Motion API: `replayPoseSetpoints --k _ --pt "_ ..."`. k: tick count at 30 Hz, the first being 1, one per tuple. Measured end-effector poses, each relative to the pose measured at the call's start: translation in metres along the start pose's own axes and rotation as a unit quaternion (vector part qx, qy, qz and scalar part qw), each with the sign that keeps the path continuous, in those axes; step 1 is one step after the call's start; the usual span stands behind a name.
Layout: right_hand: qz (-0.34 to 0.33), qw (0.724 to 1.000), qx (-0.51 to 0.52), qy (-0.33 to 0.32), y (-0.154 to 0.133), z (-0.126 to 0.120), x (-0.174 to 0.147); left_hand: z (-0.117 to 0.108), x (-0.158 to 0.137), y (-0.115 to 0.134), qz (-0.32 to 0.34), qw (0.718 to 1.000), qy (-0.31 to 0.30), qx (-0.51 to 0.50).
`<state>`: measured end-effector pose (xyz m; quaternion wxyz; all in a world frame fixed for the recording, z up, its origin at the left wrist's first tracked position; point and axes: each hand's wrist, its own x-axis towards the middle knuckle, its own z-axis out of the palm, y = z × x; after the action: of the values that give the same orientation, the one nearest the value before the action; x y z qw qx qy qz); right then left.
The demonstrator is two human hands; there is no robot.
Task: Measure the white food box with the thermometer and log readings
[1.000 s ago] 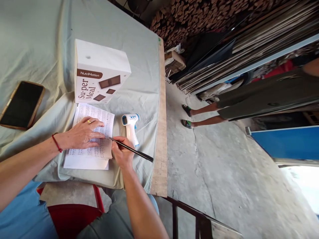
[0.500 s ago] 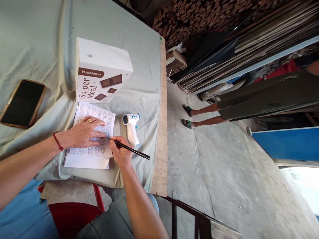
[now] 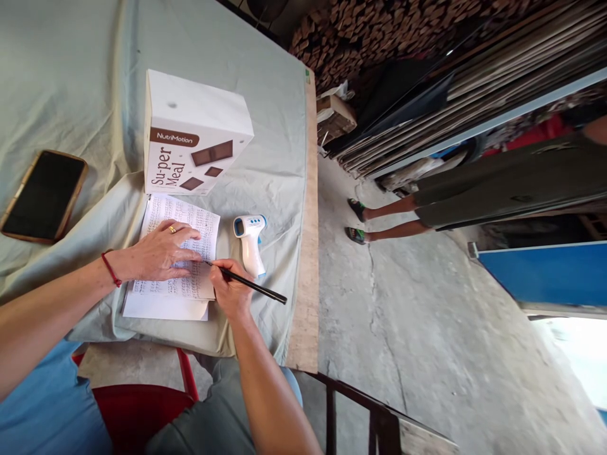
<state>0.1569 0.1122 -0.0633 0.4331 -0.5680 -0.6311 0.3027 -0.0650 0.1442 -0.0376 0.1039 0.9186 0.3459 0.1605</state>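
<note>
My left hand [image 3: 164, 254] lies flat with fingers spread on a sheet of paper [image 3: 203, 227] covered in rows of handwriting. A second, blank-looking sheet [image 3: 164, 308] sticks out beneath it. In my right hand [image 3: 232, 289] is a slim black pen [image 3: 260, 288], gripped near its tip, which touches the paper's right side by my left fingertips. Just beyond my right hand lies a white and blue infrared thermometer [image 3: 251, 243]. A white NutriMotion box [image 3: 199, 104] stands behind the paper.
A phone [image 3: 45, 196] with a dark screen lies at the left on the rumpled tablecloth [image 3: 208, 38]. The wooden table edge [image 3: 308, 253] runs along the right. Past it, a person [image 3: 393, 218] stands on the concrete floor. Stacked firewood [image 3: 360, 38] fills the back.
The pen and my right hand have shifted very slightly to the right. My left hand stays in place on the paper.
</note>
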Motion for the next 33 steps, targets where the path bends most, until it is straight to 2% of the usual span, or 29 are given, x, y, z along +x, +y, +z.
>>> replayPoseSetpoints --k 7,19,24,28,33 --pt "-0.019 1.0 -0.001 -0.002 0.0015 -0.0008 0.0001 -0.0011 0.0001 0.001 -0.001 1.0 -0.003 -0.006" --pt "-0.005 1.0 -0.005 0.012 0.0017 -0.0002 -0.0011 -0.0006 0.0008 0.0005 -0.004 1.0 -0.004 -0.007" --pt "-0.032 0.999 0.004 0.012 0.0004 -0.0006 -0.0011 -0.0007 0.0014 0.0005 0.0 1.0 -0.005 -0.009" --pt "-0.036 0.999 -0.006 0.034 -0.0017 -0.0008 -0.0013 -0.0008 0.0011 0.0004 -0.001 1.0 -0.007 -0.005" --pt "-0.044 0.999 -0.006 0.03 0.0004 -0.0006 -0.0009 -0.0007 0.0005 0.0 -0.002 1.0 -0.007 -0.01"
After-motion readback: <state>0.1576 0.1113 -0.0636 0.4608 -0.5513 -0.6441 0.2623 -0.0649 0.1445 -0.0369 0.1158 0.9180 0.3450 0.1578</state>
